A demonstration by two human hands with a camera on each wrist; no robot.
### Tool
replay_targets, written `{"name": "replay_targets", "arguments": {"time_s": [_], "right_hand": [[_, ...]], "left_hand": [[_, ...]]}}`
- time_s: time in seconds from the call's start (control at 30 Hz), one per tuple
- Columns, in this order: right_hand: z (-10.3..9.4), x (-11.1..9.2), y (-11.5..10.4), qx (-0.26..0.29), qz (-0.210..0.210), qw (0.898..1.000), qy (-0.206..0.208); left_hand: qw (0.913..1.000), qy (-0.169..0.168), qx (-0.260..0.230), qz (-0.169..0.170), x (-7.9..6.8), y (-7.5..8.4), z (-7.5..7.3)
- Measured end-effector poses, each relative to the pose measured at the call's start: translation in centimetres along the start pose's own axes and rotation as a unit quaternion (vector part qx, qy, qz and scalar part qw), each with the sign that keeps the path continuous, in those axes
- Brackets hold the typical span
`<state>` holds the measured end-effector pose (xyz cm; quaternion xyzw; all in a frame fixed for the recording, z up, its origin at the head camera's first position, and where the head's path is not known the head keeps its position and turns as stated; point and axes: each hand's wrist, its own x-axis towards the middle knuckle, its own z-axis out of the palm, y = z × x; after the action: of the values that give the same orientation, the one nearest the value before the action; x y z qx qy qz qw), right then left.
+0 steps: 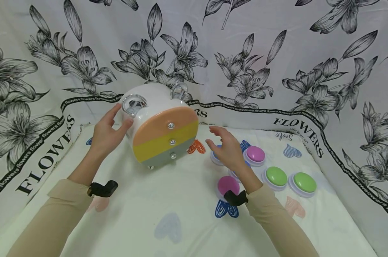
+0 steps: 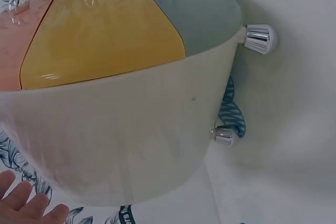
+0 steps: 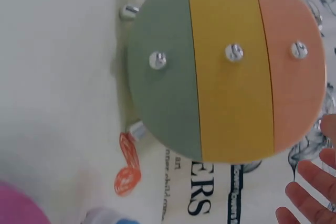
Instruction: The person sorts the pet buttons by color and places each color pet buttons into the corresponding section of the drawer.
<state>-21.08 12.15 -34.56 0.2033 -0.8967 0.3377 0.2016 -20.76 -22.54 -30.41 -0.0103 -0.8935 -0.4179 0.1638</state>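
Observation:
A rounded white drawer box [image 1: 155,93] stands on the cloth at centre left, turned slightly. Its front has orange, yellow [image 3: 231,103] and grey-green drawers, each with a silver knob. Two shiny ear-like rings [image 1: 134,104] top it, and small silver feet [image 2: 261,39] hold it up. My left hand [image 1: 107,134] is at the box's left side, fingers extended and thumb near the front edge; whether it touches is hard to tell. To the right of the box, my right hand [image 1: 227,148] is held apart from it, fingers spread and holding nothing.
Several round push buttons with pale bases lie on the right: a magenta button [image 1: 256,154], another beneath my right wrist, green buttons [image 1: 276,176] and a blue one partly hidden by my right hand. Behind the box hangs a flower-printed cloth [image 1: 245,21].

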Motion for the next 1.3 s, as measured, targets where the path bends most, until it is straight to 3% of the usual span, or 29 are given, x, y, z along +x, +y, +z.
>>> {"name": "replay_targets", "arguments": {"time_s": [0.37, 0.6, 0.83, 1.03, 1.3], "right_hand": [[3.2, 1.5, -2.8, 0.050, -0.015, 0.999, 0.006], [4.7, 2.6, -4.4, 0.093, -0.011, 0.996, 0.015], [5.9, 3.6, -5.7, 0.089, -0.007, 0.996, 0.020], [6.7, 4.2, -6.6, 0.083, -0.019, 0.996, 0.022], [7.4, 4.7, -7.6, 0.070, 0.001, 0.997, 0.028]], "left_hand": [[0.9996, 0.001, -0.025, -0.016, 1.3, 0.5, 0.5], [0.9977, -0.002, -0.037, -0.057, 1.9, 0.8, 0.5], [0.9957, -0.005, -0.057, -0.073, 1.9, 0.6, 0.5], [0.9965, -0.007, -0.056, -0.062, 1.9, 0.3, 0.8], [0.9982, 0.001, -0.049, -0.036, 2.0, 0.0, 1.2]]}}
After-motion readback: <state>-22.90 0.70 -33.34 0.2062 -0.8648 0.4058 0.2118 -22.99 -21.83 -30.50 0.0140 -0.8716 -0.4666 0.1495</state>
